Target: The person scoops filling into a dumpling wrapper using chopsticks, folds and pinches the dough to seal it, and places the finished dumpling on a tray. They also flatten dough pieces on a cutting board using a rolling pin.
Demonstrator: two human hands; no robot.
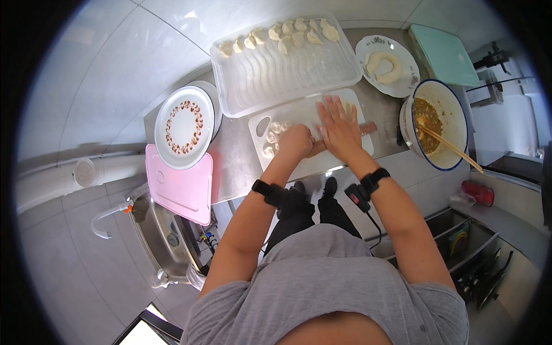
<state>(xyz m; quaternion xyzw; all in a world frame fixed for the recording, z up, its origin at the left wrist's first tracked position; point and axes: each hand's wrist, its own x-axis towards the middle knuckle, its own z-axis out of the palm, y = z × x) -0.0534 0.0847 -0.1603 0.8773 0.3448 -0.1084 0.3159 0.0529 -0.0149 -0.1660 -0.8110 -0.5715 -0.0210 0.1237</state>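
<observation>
My right hand (340, 123) lies flat with its fingers spread over a wooden rolling pin (368, 128) on a white plastic cutting board (302, 166). One end of the pin sticks out to the right of this hand; more wood shows between my hands. My left hand (297, 140) is curled on the board at the pin's left end, and whatever its fingers may hold is hidden. Several small floured dough pieces (271, 137) sit beside it, near the board's handle hole.
Behind the board, a clear plastic tray (267, 92) holds several dumplings (297, 36). On the right are a plate (373, 86) with a curved dough strip (388, 69) and an enamel bowl (457, 125) of filling with chopsticks (453, 146). Leftward, a patterned plate (184, 127) overlaps a pink lid (181, 189).
</observation>
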